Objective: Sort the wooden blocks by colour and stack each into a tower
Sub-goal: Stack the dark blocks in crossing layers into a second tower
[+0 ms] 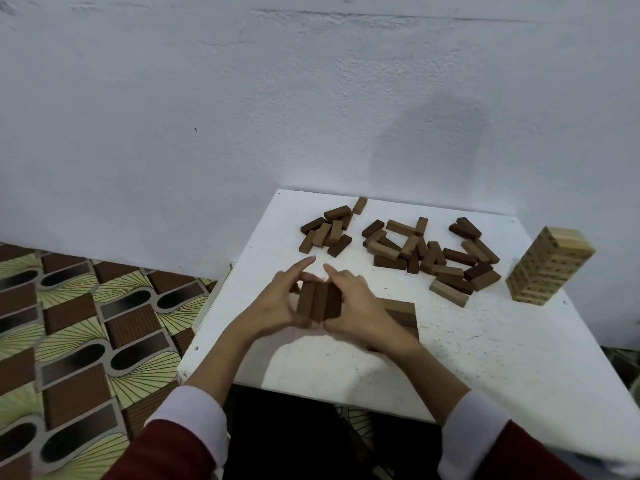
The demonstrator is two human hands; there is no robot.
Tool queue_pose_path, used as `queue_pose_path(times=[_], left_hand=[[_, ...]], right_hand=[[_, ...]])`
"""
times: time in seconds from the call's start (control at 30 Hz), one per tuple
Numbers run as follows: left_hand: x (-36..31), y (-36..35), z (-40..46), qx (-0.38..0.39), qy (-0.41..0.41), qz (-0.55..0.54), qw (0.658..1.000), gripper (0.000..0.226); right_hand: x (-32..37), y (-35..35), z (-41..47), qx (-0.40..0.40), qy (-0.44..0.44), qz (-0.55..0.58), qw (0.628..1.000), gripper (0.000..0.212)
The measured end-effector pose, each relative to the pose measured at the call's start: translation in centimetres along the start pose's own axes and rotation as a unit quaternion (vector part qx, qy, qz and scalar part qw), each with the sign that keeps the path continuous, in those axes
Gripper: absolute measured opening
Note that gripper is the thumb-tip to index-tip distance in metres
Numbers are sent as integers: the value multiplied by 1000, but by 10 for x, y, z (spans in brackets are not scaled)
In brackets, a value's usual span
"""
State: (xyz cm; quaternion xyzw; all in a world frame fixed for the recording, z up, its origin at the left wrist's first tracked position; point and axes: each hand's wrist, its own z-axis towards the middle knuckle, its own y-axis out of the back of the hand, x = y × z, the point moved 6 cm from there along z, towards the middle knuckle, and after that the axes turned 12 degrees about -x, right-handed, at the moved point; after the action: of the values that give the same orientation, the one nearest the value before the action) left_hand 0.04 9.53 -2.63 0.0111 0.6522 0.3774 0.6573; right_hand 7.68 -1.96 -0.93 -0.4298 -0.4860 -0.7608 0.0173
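Note:
Three dark brown blocks (319,301) lie side by side, squeezed between my left hand (277,303) and my right hand (353,299) above the white table (485,358). Both hands curl round the outer blocks, index fingers pointing forward. Behind my right wrist stands a low stack of brown blocks (401,315), partly hidden. A small heap of dark and mid-brown blocks (327,230) lies at the back left. A larger loose scatter of mixed brown blocks (433,254) fills the back middle. A tall pale-wood tower (550,268) stands at the right.
The table stands against a pale blue wall (311,98). A patterned brown and yellow floor (79,323) lies to the left, beyond the table's left edge. The pale tower is close to the table's right edge.

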Motion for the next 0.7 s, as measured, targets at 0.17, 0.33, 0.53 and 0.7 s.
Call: queue_pose_path(times=[0.17,0.33,0.53,0.7], left_hand=[[-47,-36,11,18,-40,-16,999,106],[-66,-77,13,62,-51,-6,997,108],[-68,-100,12,84,-52,22,995,108],[-65,-103,12,91,-44,31,994,106]], right_hand=[[-23,56,-17,-42,6,-36,998,94],[-55,81,-38,-55,-18,-39,998,90],[-79,79,-44,-39,-31,-38,998,88],[-85,77,-43,-30,-40,-31,998,88]])
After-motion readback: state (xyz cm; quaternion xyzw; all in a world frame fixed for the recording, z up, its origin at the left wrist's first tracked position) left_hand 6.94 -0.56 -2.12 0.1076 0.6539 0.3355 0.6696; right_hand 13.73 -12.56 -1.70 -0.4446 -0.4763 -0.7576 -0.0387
